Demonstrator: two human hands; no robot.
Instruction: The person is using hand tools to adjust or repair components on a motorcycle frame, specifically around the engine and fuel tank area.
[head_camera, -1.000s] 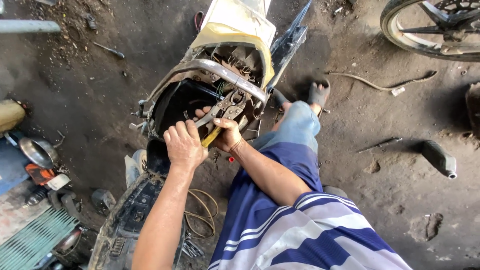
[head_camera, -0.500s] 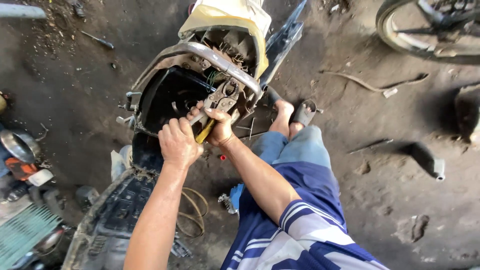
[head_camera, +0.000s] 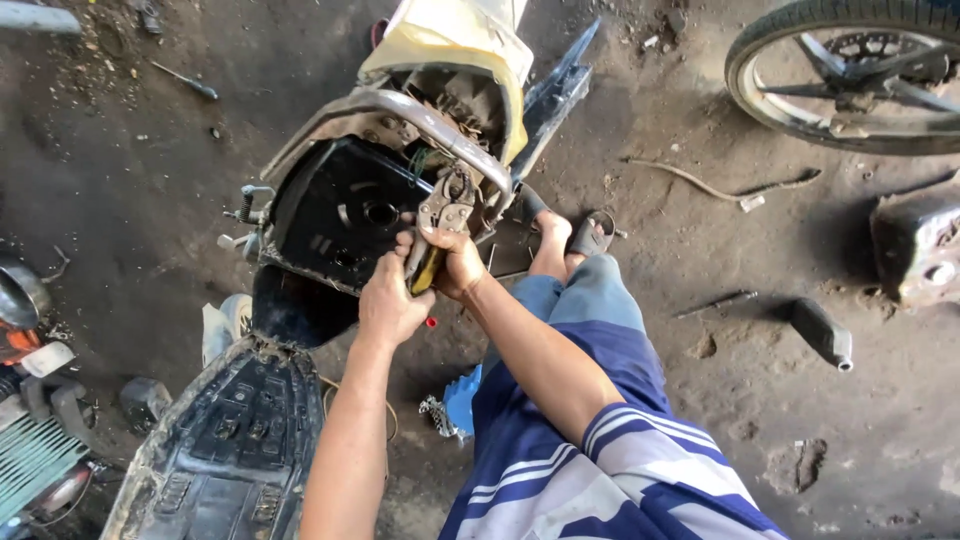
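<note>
Both my hands grip a pair of pliers (head_camera: 445, 215) with yellow handles. The jaws bite on the grey metal frame bar (head_camera: 400, 108) at the rear of a stripped motorbike. My left hand (head_camera: 390, 300) wraps the lower part of the handles from the left. Wrapped around them from the right is my right hand (head_camera: 458, 265). Beneath the bar sits the black under-seat tub (head_camera: 340, 215). A yellowish body panel (head_camera: 450, 40) covers the frame farther away.
A black seat (head_camera: 230, 450) lies upside down at lower left. My bent leg and sandalled foot (head_camera: 590, 235) rest right of the frame. A wheel (head_camera: 850, 75) stands at top right, a black tube (head_camera: 822, 335) and a screwdriver (head_camera: 185, 82) lie on the dirt floor.
The view has shifted and moved closer to the frame. My hands have stayed on the pliers, which now point more upright at the bar.
</note>
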